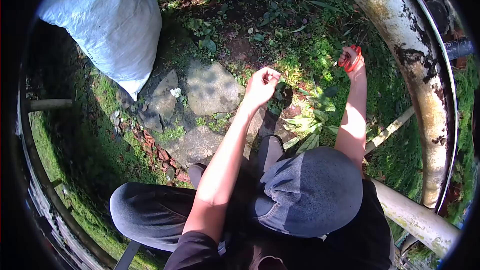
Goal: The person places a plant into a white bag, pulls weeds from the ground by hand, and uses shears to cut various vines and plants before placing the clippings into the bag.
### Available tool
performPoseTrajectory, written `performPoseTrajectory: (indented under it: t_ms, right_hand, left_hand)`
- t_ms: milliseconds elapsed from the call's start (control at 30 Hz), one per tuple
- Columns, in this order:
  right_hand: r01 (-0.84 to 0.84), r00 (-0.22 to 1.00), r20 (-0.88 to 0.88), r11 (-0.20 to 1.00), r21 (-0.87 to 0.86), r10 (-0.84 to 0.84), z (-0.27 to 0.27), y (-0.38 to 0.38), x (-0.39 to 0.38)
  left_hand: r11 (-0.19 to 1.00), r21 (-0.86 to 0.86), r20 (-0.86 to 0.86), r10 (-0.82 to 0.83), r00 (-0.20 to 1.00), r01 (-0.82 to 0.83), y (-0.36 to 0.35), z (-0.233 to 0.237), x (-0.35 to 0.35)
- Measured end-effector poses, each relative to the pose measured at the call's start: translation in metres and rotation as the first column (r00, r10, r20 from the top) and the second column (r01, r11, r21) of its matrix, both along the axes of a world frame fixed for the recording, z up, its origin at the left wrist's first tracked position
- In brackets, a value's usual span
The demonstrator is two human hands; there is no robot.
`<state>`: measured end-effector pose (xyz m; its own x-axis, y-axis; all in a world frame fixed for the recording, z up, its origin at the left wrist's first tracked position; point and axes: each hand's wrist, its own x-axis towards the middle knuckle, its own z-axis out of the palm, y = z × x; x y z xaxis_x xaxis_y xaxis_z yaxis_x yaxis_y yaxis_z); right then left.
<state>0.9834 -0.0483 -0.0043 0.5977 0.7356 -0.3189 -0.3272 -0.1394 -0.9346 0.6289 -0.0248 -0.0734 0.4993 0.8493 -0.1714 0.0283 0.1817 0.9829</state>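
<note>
My right hand (354, 65) is wrapped round a pair of red-handled scissors (357, 56), held out over the green plants on the right. The blades are lost against the dark foliage. In the middle, my left hand (263, 87) is closed, thumb and fingers pressed together; whatever it may hold is too small to make out. Below it, long variegated leaves (307, 129) grow near my shoe. Low weeds (322, 52) cover the ground between and beyond both hands.
A large white woven sack (117, 30) stands at the upper left. Flat stones (212, 89) lie in front of my feet, with red chips (157, 154) beside them. A thick weathered curved pipe (420, 70) arches along the right; a pale pole (415, 215) runs at lower right.
</note>
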Motion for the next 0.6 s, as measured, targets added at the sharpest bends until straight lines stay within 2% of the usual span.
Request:
performPoseTrajectory:
  t_ms: [33,100,167,233,267,300,367,433,500,567,600]
  right_hand:
    - [0.032,0.997,0.067,0.999,0.024,-0.034,-0.003,-0.001,-0.015]
    - [0.196,0.965,0.159,0.977,0.086,-0.207,0.01,-0.001,-0.072]
    - [0.152,0.947,0.246,0.963,0.221,-0.206,-0.001,-0.009,-0.097]
    - [0.206,0.95,0.183,0.946,0.248,-0.255,0.011,-0.02,-0.148]
    - [0.263,0.931,0.193,0.937,0.229,-0.309,0.004,-0.024,-0.163]
    - [0.281,0.907,0.228,0.912,0.299,-0.354,-0.006,-0.03,-0.175]
    - [0.334,0.878,0.273,0.911,0.242,-0.394,-0.011,-0.041,-0.208]
    - [0.23,0.973,-0.06,0.917,0.326,-0.222,-0.018,-0.059,-0.228]
    - [0.134,0.959,0.222,0.974,0.185,-0.174,0.003,-0.075,-0.274]
    - [0.059,0.81,0.567,0.983,0.174,-0.149,-0.039,-0.092,-0.285]
    - [0.012,0.811,0.58,0.994,0.113,-0.076,-0.029,-0.1,-0.299]
  left_hand:
    - [1.0,0.014,0.023,0.01,1.0,-0.01,0.004,0.0,-0.001]
    - [0.999,-0.049,0.013,0.004,1.0,-0.003,0.012,0.013,-0.008]
    - [0.995,-0.098,0.056,0.012,0.998,-0.007,0.017,0.019,-0.015]
    - [0.99,-0.14,0.054,-0.006,0.999,0.013,0.022,0.019,-0.02]
    - [0.984,-0.177,0.066,-0.01,0.998,0.022,0.021,0.029,-0.025]
    - [0.976,-0.216,0.078,-0.012,0.997,0.029,0.02,0.034,-0.03]
    - [0.971,-0.216,0.057,-0.087,0.995,0.098,0.021,0.034,-0.033]
    - [0.951,-0.267,0.049,-0.15,0.987,0.158,0.019,0.041,-0.035]
    - [0.932,-0.308,0.062,-0.181,0.981,0.192,0.017,0.042,-0.032]
    - [0.908,-0.353,0.097,-0.203,0.974,0.225,0.017,0.044,-0.031]
    - [0.902,-0.355,0.113,-0.219,0.969,0.245,0.016,0.044,-0.031]
